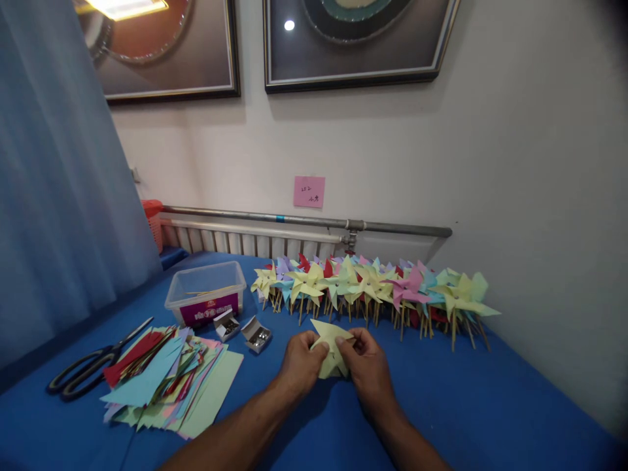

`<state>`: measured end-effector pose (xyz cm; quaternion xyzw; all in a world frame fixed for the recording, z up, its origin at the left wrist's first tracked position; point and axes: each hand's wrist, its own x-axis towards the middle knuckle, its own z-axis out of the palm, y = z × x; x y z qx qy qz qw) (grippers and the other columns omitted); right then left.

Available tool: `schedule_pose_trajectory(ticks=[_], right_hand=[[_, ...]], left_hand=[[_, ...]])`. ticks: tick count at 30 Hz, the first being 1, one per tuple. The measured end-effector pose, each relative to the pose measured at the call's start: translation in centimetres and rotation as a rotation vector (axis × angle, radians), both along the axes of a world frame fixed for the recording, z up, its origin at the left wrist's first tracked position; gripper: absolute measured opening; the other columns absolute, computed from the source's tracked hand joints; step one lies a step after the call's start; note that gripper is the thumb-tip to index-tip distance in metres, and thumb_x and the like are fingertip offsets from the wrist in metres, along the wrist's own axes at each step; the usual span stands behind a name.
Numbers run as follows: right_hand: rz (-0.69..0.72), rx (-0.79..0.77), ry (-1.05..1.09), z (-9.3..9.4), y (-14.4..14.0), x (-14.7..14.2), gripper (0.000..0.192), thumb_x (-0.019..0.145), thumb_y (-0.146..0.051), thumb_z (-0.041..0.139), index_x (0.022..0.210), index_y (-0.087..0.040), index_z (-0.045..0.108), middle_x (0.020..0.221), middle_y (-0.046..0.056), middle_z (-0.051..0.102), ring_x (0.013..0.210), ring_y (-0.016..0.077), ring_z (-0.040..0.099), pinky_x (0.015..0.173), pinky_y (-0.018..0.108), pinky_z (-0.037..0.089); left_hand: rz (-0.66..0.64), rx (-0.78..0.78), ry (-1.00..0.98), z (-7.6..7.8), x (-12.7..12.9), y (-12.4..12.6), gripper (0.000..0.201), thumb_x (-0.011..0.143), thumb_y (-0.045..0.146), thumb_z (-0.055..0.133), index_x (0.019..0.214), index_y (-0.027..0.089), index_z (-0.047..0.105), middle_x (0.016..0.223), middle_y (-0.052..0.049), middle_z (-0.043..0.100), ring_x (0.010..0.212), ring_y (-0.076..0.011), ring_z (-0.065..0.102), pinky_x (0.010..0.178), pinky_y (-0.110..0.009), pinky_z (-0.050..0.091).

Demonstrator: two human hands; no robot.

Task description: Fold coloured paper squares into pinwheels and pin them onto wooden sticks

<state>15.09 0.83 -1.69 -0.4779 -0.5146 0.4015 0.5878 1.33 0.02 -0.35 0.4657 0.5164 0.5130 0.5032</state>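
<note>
Both hands hold a pale yellow-green paper pinwheel [330, 353] over the blue table, its blades folded toward the middle. On its left side, my left hand [305, 362] pinches the paper with thumb and fingers. My right hand [367, 364] grips the opposite side, thumb pressed near the centre. A small dark mark shows at the pinwheel's middle; no stick is visible on it. Left of my hands stand two small open boxes, one holding shiny metal pins [257, 336], the other darker pins [226, 327].
Many finished paper pinwheels [363, 284] on sticks lie along the table's back. To the left are a clear plastic tub [206, 291] with thin sticks, a pile of coloured paper [171, 379] and black-handled scissors [98, 360]. A blue curtain [63, 170] hangs at far left.
</note>
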Motion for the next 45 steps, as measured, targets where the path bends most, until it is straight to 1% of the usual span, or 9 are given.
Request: schedule_pose_trajectory(ticks=[3, 6, 9, 16, 24, 33, 37, 41, 45], right_hand=[[-0.041, 0.121, -0.212, 0.6, -0.6, 0.1, 0.027, 0.08, -0.048, 0.069, 0.078, -0.023, 0.06, 0.067, -0.001, 0.063, 0.062, 0.0187, 0.059, 0.057, 0.028, 0.049], [0.006, 0.248, -0.361, 1.1, -1.1, 0.2, 0.019, 0.087, -0.04, 0.062, 0.079, -0.023, 0.061, 0.089, 0.005, 0.071, 0.082, 0.0223, 0.067, 0.075, 0.032, 0.053], [0.037, 0.328, -0.494, 1.4, -1.3, 0.4, 0.016, 0.089, -0.033, 0.059, 0.077, -0.023, 0.06, 0.102, 0.007, 0.073, 0.091, 0.0229, 0.068, 0.082, 0.034, 0.052], [0.112, 0.481, -0.691, 1.5, -1.3, 1.0, 0.01, 0.09, -0.018, 0.053, 0.083, -0.024, 0.058, 0.096, 0.004, 0.071, 0.087, 0.0198, 0.068, 0.08, 0.03, 0.052], [0.173, 0.547, -0.894, 2.0, -1.4, 1.3, 0.015, 0.095, -0.02, 0.048, 0.092, -0.025, 0.063, 0.098, 0.007, 0.071, 0.093, 0.0235, 0.066, 0.084, 0.036, 0.049], [0.056, 0.404, -0.826, 2.2, -1.4, 1.2, 0.033, 0.101, -0.041, 0.042, 0.08, -0.024, 0.06, 0.077, 0.004, 0.069, 0.077, 0.0221, 0.064, 0.079, 0.036, 0.046], [0.015, 0.325, -0.719, 2.0, -1.4, 1.2, 0.024, 0.095, -0.043, 0.052, 0.094, -0.023, 0.064, 0.087, 0.006, 0.073, 0.084, 0.0238, 0.068, 0.078, 0.035, 0.05], [0.056, 0.32, -0.659, 2.2, -1.5, 1.2, 0.032, 0.096, -0.041, 0.051, 0.118, -0.023, 0.066, 0.104, 0.008, 0.076, 0.096, 0.0255, 0.07, 0.086, 0.037, 0.053], [0.116, 0.34, -0.647, 2.3, -1.4, 1.4, 0.032, 0.099, -0.039, 0.046, 0.114, -0.026, 0.072, 0.109, 0.008, 0.077, 0.1, 0.0258, 0.07, 0.091, 0.039, 0.052]], left_hand=[[0.021, -0.036, -0.05, -0.4, 0.2, 0.3, 0.021, 0.071, 0.025, 0.072, 0.061, 0.017, 0.056, 0.052, 0.004, 0.055, 0.046, -0.009, 0.046, 0.048, -0.021, 0.033], [0.026, -0.084, -0.103, -0.5, 0.1, 0.6, 0.019, 0.069, 0.023, 0.071, 0.06, 0.017, 0.056, 0.051, 0.004, 0.054, 0.044, -0.0089, 0.045, 0.047, -0.022, 0.034], [0.034, -0.097, -0.106, -0.1, -0.1, 0.6, 0.016, 0.068, 0.019, 0.07, 0.06, 0.017, 0.056, 0.05, 0.004, 0.055, 0.044, -0.0093, 0.045, 0.047, -0.022, 0.034], [0.014, -0.109, -0.083, 1.0, -0.5, 0.1, 0.014, 0.069, 0.013, 0.067, 0.059, 0.016, 0.057, 0.049, 0.004, 0.052, 0.043, -0.0089, 0.042, 0.046, -0.022, 0.031], [-0.005, -0.086, -0.03, 0.2, -0.7, 0.6, 0.018, 0.067, 0.015, 0.068, 0.057, 0.017, 0.053, 0.048, 0.005, 0.049, 0.044, -0.0079, 0.039, 0.045, -0.021, 0.029], [-0.031, -0.008, 0.096, -0.2, -0.5, 0.4, 0.015, 0.072, 0.017, 0.066, 0.06, 0.017, 0.057, 0.051, 0.005, 0.052, 0.048, -0.0089, 0.042, 0.048, -0.021, 0.031], [-0.049, 0.004, 0.129, 0.1, -0.5, 0.1, 0.015, 0.074, 0.017, 0.064, 0.06, 0.017, 0.056, 0.051, 0.005, 0.052, 0.047, -0.0089, 0.042, 0.048, -0.021, 0.031], [-0.049, -0.029, 0.089, 0.5, -0.5, 0.1, 0.015, 0.073, 0.017, 0.065, 0.061, 0.017, 0.057, 0.051, 0.005, 0.054, 0.047, -0.0094, 0.043, 0.048, -0.022, 0.033], [-0.042, -0.033, 0.07, 0.5, -0.6, 0.2, 0.015, 0.072, 0.016, 0.065, 0.059, 0.017, 0.057, 0.049, 0.005, 0.052, 0.046, -0.0091, 0.042, 0.047, -0.022, 0.031]])
